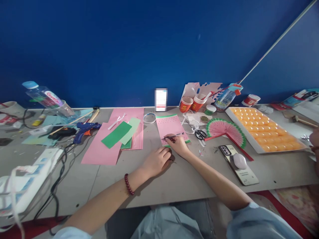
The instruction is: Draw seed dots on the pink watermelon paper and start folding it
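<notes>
A pink sheet of paper (170,124) with green strips along its top and bottom edges lies in front of me. Small dark dots mark its upper part, and a few more show near the lower edge. My right hand (178,144) grips a dark pen (179,134), its tip down at the sheet's lower left. Beside it, my left hand (158,161) rests on the table just below the sheet, holding nothing, fingers loosely bent. A pink and green folded paper fan (225,127) with red sticks lies to the right, near black-handled scissors (200,134).
At left are pink sheets (99,152), green paper (116,134), a blue glue gun (83,131), a power strip (37,182) and a bottle (48,96). Red cups (186,104), a phone (243,174) and a tray of orange balls (231,114) stand right. Another person's hand (315,137) shows far right.
</notes>
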Motion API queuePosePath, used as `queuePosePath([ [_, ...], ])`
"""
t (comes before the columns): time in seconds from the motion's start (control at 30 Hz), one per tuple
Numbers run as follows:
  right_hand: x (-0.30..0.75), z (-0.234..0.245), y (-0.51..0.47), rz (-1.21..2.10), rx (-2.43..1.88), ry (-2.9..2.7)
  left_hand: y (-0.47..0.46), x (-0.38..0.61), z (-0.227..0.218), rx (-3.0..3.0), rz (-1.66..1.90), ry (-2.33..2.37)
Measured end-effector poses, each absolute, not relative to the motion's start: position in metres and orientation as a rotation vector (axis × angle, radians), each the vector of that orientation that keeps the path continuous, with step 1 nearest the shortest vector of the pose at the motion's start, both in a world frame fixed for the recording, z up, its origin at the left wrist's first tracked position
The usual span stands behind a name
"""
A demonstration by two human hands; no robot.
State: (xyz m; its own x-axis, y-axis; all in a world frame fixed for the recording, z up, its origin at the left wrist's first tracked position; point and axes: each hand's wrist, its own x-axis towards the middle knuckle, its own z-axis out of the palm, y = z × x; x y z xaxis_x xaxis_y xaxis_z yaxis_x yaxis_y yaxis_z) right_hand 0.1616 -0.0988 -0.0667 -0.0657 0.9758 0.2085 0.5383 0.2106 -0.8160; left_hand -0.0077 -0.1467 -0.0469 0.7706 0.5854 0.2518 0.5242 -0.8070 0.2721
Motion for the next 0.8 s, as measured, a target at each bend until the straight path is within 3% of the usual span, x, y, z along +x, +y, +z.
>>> queuePosePath([
  [0.8, 0.1633, -0.0647, -0.1002, 0.676, -1.482, -1.596, -0.1473, -0.0076, -0.0473, 2.783, 0.492, 0.867],
])
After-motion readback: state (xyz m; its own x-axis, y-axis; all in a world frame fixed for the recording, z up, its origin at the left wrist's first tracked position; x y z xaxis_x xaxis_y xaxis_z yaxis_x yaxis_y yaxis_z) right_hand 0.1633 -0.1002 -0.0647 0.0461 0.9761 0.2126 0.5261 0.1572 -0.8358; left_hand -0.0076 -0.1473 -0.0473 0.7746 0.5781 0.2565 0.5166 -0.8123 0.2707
